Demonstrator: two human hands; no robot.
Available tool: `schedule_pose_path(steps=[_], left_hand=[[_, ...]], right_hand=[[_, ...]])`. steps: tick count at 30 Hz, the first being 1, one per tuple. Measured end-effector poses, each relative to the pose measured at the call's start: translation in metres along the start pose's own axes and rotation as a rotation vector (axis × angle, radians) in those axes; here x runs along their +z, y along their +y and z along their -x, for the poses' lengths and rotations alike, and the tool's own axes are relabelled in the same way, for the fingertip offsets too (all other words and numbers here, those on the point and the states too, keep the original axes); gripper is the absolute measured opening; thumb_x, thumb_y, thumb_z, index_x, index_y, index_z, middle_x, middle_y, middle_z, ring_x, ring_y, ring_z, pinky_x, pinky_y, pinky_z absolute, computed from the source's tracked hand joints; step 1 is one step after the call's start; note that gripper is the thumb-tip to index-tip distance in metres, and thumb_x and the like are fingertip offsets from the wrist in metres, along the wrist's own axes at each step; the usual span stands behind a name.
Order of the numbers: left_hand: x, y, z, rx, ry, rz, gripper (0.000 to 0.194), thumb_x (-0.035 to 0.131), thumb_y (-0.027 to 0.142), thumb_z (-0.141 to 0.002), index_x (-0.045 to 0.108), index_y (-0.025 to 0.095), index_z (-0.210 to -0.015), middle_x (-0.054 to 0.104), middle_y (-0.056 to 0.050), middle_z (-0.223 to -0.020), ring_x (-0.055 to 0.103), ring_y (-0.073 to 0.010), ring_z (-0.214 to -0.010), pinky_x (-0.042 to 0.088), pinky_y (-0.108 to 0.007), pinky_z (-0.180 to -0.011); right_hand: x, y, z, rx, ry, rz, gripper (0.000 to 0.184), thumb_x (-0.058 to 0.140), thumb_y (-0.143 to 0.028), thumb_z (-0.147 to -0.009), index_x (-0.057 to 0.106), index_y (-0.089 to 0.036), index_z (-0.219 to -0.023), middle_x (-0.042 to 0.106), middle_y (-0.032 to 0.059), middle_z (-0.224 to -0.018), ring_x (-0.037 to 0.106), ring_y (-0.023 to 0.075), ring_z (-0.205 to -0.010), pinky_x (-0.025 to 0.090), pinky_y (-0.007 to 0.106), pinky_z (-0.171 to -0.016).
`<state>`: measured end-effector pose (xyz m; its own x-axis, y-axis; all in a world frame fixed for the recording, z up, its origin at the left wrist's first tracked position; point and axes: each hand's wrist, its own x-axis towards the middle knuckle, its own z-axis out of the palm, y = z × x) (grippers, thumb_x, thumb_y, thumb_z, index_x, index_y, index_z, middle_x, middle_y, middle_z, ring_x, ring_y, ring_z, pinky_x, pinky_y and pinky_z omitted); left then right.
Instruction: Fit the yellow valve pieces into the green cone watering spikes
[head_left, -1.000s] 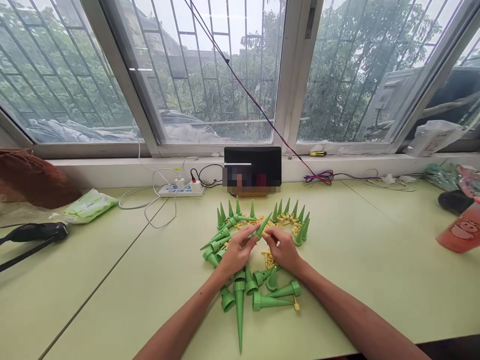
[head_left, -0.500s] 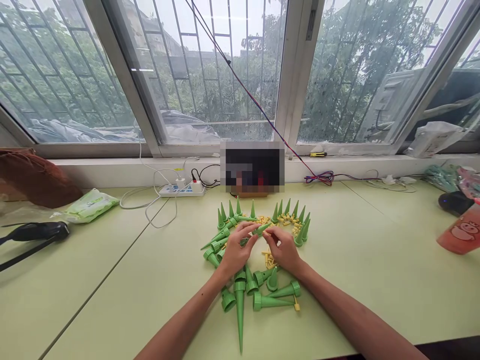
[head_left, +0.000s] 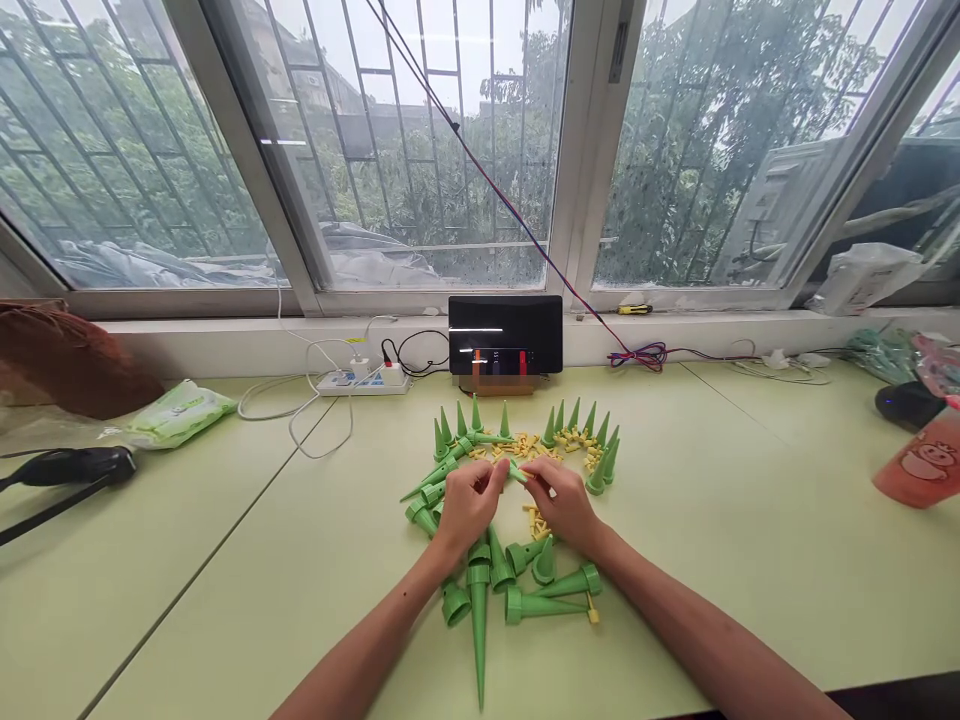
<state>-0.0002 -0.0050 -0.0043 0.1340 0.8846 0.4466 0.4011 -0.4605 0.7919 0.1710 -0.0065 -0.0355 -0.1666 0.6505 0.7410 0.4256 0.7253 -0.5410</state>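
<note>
The green cone (head_left: pixel 516 471) between your hands no longer points up and right; its visible part slants down toward your right hand (head_left: pixel 562 500), its tip hidden. Your left hand (head_left: pixel 469 505) has closed around it; your right pinches a yellow peg (head_left: pixel 529 475). Smooth, tapered cones (head_left: pixel 480 630) lie nearer you on the bench (head_left: pixel 712 550).

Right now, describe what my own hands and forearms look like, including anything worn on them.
The left hand and right hand are bare: no gloves, and no ring, watch or bracelet shows. No sleeve is visible on either forearm within the picture.
</note>
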Motion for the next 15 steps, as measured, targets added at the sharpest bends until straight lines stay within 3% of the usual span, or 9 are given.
schedule_pose_path(steps=[8,15], left_hand=[[-0.0001,-0.0019,-0.0018,-0.07,-0.099,0.073,0.046,0.055,0.051,-0.089,0.054,0.018,-0.058,0.049,0.001,-0.056,0.043,-0.0134,-0.054,0.035,-0.027,-0.053],[-0.0024,0.0029,-0.0027,-0.048,-0.151,0.095,0.041,0.056,0.048,-0.089,0.052,0.018,-0.061,0.046,0.002,-0.06,0.043,-0.0125,-0.057,0.035,-0.025,-0.052]], right_hand=[[0.0005,0.0047,0.0025,0.07,0.001,-0.012,0.018,0.051,-0.029,-0.098,0.065,-0.02,-0.092,0.063,0.0038,-0.076,0.056,0.0161,-0.063,0.045,0.028,-0.06],[-0.0019,0.0045,0.0007,0.097,0.012,-0.045,0.016,0.053,-0.029,-0.097,0.064,-0.02,-0.09,0.063,0.0027,-0.073,0.057,0.0157,-0.061,0.046,0.027,-0.059]])
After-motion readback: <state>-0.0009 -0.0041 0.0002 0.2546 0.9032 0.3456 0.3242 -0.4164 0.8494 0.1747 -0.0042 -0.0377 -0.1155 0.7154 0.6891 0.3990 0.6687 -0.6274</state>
